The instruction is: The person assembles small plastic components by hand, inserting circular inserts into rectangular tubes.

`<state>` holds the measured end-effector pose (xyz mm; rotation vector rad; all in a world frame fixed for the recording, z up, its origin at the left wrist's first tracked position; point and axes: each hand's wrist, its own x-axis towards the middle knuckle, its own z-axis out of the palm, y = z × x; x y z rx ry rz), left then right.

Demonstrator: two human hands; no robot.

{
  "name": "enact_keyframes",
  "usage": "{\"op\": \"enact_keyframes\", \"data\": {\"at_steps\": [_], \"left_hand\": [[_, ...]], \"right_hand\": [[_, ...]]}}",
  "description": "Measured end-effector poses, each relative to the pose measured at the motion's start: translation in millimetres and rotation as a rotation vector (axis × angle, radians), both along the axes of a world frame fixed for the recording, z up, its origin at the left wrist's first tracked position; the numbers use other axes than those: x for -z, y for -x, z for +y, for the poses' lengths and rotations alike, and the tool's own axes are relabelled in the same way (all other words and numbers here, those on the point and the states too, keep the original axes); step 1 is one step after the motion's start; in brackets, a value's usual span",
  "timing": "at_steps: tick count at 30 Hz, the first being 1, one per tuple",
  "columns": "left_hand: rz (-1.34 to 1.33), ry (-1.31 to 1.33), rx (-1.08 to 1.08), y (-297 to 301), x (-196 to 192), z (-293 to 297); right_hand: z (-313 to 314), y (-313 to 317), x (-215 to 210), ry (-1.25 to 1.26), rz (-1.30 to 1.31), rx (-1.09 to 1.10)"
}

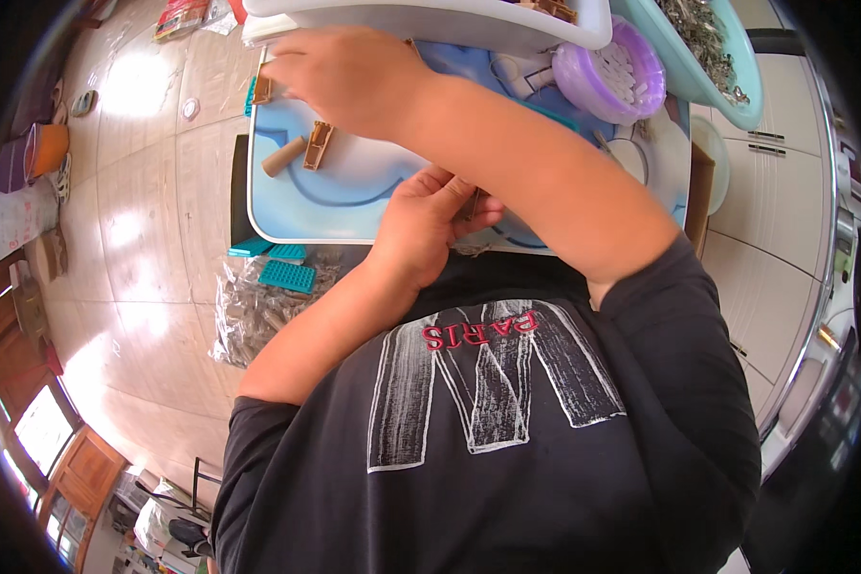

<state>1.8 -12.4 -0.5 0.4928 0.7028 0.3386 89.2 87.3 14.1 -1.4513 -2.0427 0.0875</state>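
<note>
My right arm crosses over the blue-and-white table (354, 206), and my right hand (349, 81) is at its far left, beside the white bin. Its fingers stretch leftward and look empty, though their undersides are hidden. Just below the fingertips lies a small brown plastic piece (262, 91) at the table's edge. Another brown clip-like piece (318, 145) rests on the tabletop next to a short tan cylinder (284, 157). Close to my body, my left hand (432, 212) is closed in a pinch on a small brownish piece (472, 204), mostly covered by the fingers and right forearm.
A white bin (430, 24) stands along the far side. Right of it are a purple basket (655, 81) of small white pieces and a pale green tub (751, 91) of metal parts. Teal blocks (287, 276) lie on a clear plastic bag (249, 320) left of my body.
</note>
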Motion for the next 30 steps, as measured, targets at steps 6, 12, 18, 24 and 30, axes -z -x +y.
{"op": "enact_keyframes", "data": {"at_steps": [6, 12, 18, 24, 30], "left_hand": [[-0.053, 0.044, 0.001, 7, 4, 2], [-0.034, 0.033, -0.008, 6, 3, 4], [-0.087, 0.069, -0.077, 8, 3, 6], [-0.082, 0.013, -0.067, 7, -1, 8], [-0.062, 0.037, -0.011, -3, -3, 2]], "right_hand": [[49, 26, 12, 0.068, -0.411, -0.123], [45, 23, 10, 0.045, -0.548, -0.189], [-25, -25, -10, 0.142, 0.417, -0.032], [-125, -57, -36, 0.598, 1.254, 0.117], [-175, -68, -28, 0.526, 1.379, 0.206]]}}
